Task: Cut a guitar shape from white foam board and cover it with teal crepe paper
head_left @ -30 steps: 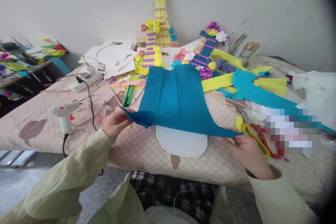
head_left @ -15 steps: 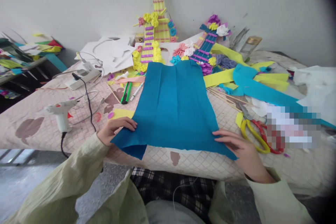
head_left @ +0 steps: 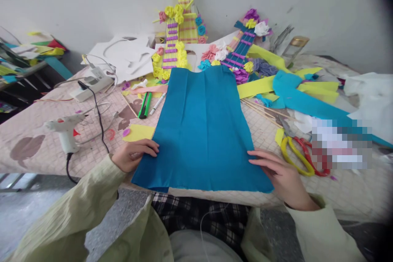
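A large sheet of blue crepe paper (head_left: pixel 199 131) lies spread in front of me, with upright fold lines and its near edge at the table's front. At its left side, my left hand (head_left: pixel 135 154) has its fingers curled over the border; the thumb is hidden. My right hand (head_left: pixel 281 176) holds the right border, long fingers on top and the thumb out of sight beneath. A folded-under corner (head_left: pixel 153 188) shows at the lower left. Just beyond my left hand is a piece of yellow paper (head_left: pixel 139 132).
On the left are a white glue gun (head_left: pixel 66 133) and a power strip (head_left: pixel 92 89) with cables. A green utility knife (head_left: pixel 145 105) lies behind them. Scissors (head_left: pixel 299 153) and wooden sticks (head_left: pixel 260 110) lie right. Flower-decorated paper guitars (head_left: pixel 172 45) stand at the wall.
The blue paper's near edge has come down and flattened along the table's front edge, and its lower left corner no longer curls up. Both hands keep their places at its sides.
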`<action>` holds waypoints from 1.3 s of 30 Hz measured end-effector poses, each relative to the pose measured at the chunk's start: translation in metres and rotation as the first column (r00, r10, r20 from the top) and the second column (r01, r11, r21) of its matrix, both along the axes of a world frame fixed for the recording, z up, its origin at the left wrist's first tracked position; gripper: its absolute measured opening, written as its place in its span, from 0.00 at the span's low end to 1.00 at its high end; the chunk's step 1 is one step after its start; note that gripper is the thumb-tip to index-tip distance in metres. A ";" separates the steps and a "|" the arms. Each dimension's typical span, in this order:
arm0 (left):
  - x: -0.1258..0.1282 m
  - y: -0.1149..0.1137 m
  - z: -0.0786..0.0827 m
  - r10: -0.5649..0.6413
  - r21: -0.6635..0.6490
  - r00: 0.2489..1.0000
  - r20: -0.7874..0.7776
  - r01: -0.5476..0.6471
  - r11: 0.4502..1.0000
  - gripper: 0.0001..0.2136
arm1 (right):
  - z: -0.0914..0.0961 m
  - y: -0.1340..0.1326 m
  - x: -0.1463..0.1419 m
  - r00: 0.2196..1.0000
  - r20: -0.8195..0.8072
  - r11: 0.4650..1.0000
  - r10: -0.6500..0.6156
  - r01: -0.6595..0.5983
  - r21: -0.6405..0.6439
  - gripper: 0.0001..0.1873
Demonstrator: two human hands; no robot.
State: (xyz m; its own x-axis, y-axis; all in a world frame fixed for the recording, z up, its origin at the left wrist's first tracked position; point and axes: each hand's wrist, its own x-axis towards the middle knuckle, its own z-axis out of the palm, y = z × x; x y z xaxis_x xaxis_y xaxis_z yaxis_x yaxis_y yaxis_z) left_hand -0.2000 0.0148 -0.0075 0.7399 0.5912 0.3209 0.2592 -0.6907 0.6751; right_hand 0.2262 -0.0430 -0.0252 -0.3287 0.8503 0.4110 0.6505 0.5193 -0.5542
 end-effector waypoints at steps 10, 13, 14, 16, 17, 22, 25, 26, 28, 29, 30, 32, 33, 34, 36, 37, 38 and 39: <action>-0.009 0.006 -0.002 -0.073 0.060 0.996 -0.057 0.077 0.995 0.12 | 0.004 -0.005 0.003 0.997 0.076 0.998 0.026 -0.030 0.059 0.17; -0.008 0.003 0.010 -0.018 0.057 0.998 -0.061 0.021 0.998 0.12 | 0.010 -0.005 0.007 0.993 0.035 0.990 -0.113 0.110 0.091 0.14; -0.005 0.001 0.017 0.004 0.057 0.998 -0.070 0.000 0.998 0.12 | 0.011 -0.004 0.009 0.981 0.026 0.976 -0.191 0.188 0.108 0.13; 0.006 -0.002 0.031 0.033 0.073 0.994 -0.101 -0.026 0.997 0.13 | 0.014 -0.002 0.014 0.934 0.012 0.925 -0.356 0.351 0.143 0.10; 0.013 -0.003 0.038 0.037 0.091 0.991 -0.125 -0.026 0.996 0.13 | 0.014 0.000 0.016 0.909 0.006 0.899 -0.416 0.410 0.153 0.09; 0.054 -0.002 0.057 -0.014 0.167 0.954 -0.300 0.067 0.984 0.14 | 0.020 0.008 0.034 0.862 0.065 0.859 -0.502 0.489 0.153 0.09; 0.070 0.002 0.057 -0.029 0.182 0.921 -0.389 0.108 0.977 0.14 | 0.028 0.024 0.051 0.834 0.216 0.858 -0.508 0.511 0.044 0.11; 0.073 0.003 0.056 -0.033 0.183 0.914 -0.405 0.116 0.976 0.14 | 0.031 0.032 0.055 0.827 0.276 0.860 -0.489 0.510 -0.003 0.12; 0.078 0.003 0.056 -0.036 0.183 0.906 -0.421 0.124 0.975 0.13 | 0.034 0.057 0.061 0.820 0.363 0.865 -0.442 0.497 -0.069 0.13; 0.080 0.002 0.056 -0.034 0.185 0.905 -0.424 0.123 0.975 0.13 | 0.034 0.071 0.062 0.818 0.375 0.865 -0.436 0.496 -0.076 0.13; 0.080 -0.001 0.056 -0.029 0.187 0.904 -0.427 0.120 0.975 0.13 | 0.033 0.086 0.061 0.817 0.387 0.866 -0.427 0.492 -0.084 0.12; 0.079 -0.008 0.058 -0.022 0.186 0.901 -0.433 0.113 0.976 0.13 | 0.028 0.116 0.057 0.807 0.396 0.858 -0.438 0.506 -0.082 0.10; 0.078 -0.012 0.059 -0.018 0.181 0.900 -0.436 0.107 0.978 0.13 | 0.025 0.128 0.055 0.802 0.401 0.855 -0.443 0.513 -0.081 0.07; 0.075 -0.016 0.060 -0.011 0.175 0.899 -0.438 0.097 0.980 0.13 | 0.022 0.138 0.052 0.796 0.402 0.850 -0.452 0.521 -0.078 0.05; 0.067 -0.025 0.062 0.006 0.159 0.900 -0.436 0.070 0.985 0.13 | 0.017 0.152 0.049 0.793 0.388 0.843 -0.469 0.533 -0.071 0.04; 0.062 -0.028 0.062 0.018 0.151 0.900 -0.435 0.053 0.987 0.13 | 0.016 0.156 0.049 0.796 0.373 0.841 -0.477 0.536 -0.068 0.05; 0.058 -0.031 0.062 0.032 0.144 0.901 -0.433 0.034 0.989 0.13 | 0.016 0.158 0.049 0.803 0.352 0.842 -0.481 0.534 -0.069 0.05; 0.053 -0.034 0.062 0.044 0.136 0.901 -0.432 0.016 0.991 0.13 | 0.016 0.159 0.050 0.813 0.327 0.844 -0.483 0.531 -0.073 0.05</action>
State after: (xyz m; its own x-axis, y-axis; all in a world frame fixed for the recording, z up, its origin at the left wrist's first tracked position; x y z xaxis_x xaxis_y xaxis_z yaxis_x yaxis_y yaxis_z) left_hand -0.1466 -0.0189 0.0545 0.8155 0.5769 0.0472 0.5150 -0.7603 0.3959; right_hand 0.2764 0.1157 -0.0088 0.0854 0.9722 0.2179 0.9377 -0.0045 -0.3475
